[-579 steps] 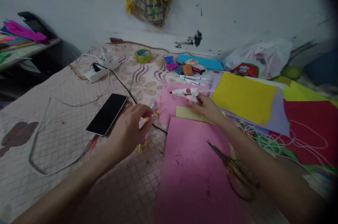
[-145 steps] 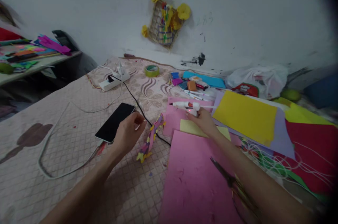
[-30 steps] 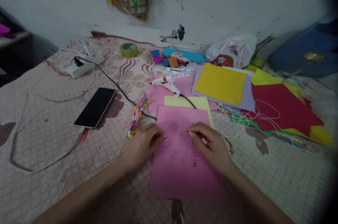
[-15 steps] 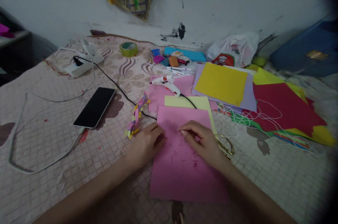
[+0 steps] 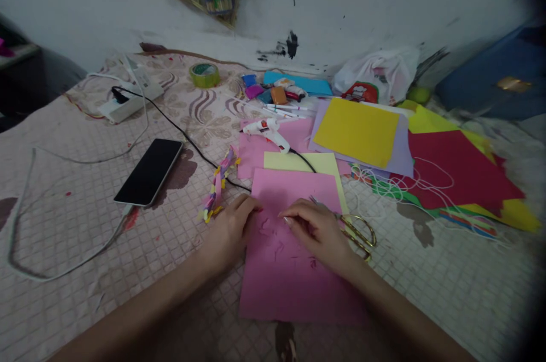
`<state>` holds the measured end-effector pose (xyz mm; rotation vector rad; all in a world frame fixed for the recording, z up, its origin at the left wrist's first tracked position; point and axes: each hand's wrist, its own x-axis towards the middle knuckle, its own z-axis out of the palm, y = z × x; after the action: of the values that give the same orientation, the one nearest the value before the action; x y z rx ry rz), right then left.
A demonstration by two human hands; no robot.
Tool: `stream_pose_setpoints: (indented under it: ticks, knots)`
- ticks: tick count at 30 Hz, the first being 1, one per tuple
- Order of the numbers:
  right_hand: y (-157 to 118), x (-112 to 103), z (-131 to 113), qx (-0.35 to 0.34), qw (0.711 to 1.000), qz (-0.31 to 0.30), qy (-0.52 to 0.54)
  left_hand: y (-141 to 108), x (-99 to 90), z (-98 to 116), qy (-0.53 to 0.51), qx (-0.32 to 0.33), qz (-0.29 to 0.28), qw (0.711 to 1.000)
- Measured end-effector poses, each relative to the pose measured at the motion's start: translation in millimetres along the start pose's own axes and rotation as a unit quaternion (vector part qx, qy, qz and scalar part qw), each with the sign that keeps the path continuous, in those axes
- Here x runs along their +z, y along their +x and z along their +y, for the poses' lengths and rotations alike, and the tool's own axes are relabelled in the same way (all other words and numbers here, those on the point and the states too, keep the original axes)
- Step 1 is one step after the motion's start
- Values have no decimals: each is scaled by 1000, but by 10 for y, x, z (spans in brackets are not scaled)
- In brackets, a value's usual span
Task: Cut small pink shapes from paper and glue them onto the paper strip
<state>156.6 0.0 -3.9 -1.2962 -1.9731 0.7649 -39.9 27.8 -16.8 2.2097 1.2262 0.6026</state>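
A pink paper sheet (image 5: 294, 293) lies flat in front of me, with small darker pink bits or marks (image 5: 277, 248) across its middle. My left hand (image 5: 230, 228) rests at the sheet's left edge, fingers curled together; what they hold, if anything, is hidden. Over the right part of the sheet, my right hand (image 5: 322, 231) pinches thumb and forefinger together on something too small to name. Gold-handled scissors (image 5: 367, 231) lie partly under that hand, their tip showing beyond it. Left of the sheet is a curled pink, purple and yellow paper strip (image 5: 219, 182).
A white glue gun (image 5: 268, 133) lies behind the sheet, its black cord trailing. Coloured papers (image 5: 358, 128) and tangled white string (image 5: 396, 185) spread to the right. Leftward are a phone (image 5: 149, 173) on a cable and a power strip (image 5: 128, 103). Green tape (image 5: 203, 75) sits further back.
My right hand has shifted slightly left and down, uncovering more of the scissors. My left hand has moved slightly left, showing more small bits on the sheet. The camera view has tilted a little.
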Motion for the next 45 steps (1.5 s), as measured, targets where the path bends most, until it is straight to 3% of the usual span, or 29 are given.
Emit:
stream_pose_setpoints:
  ticks: [7,9,12,14,45]
  knots:
    - [8,-4,3,1,1000,-5,-1,-11,-34,-30,16,23,20,999]
    - [6,-4,7,3,1000,-6,-3,-8,-84,-10,13,44,-13,999]
    - [1,-1,13,4,1000,-5,-3,-7,-152,16,19,73,-106,991]
    - [-2,1,17,5,1000,-4,-3,-12,-166,22,36,80,-130,988]
    - [-29,93,-11,4,998,-34,50,-26,-100,-64,70,111,-126,983]
